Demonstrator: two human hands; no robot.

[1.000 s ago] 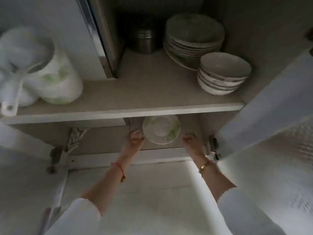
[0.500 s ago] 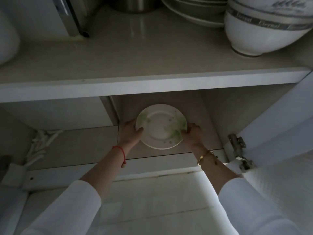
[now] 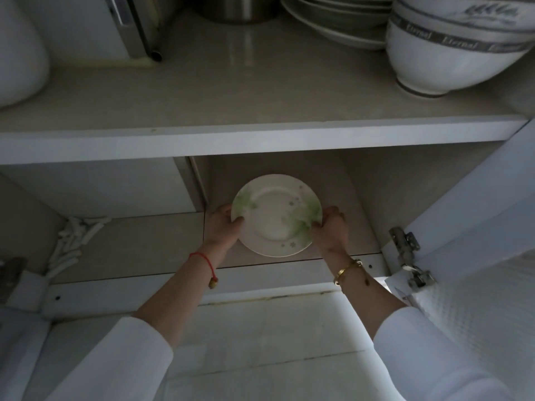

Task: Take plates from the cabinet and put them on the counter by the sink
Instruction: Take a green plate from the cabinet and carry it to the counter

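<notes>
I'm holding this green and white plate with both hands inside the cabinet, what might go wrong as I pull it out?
Your left hand and right hand grip only the rim of the round white plate with green leaf print, so it may slip. The white upper shelf board hangs above it; lifting high might knock the plate. The metal door hinge juts out beside your right arm and might snag the white sleeve.

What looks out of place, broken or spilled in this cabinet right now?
Nothing stands out. The plate looks intact, held at its rim by the left hand and right hand; the bowls above sit stacked.
</notes>
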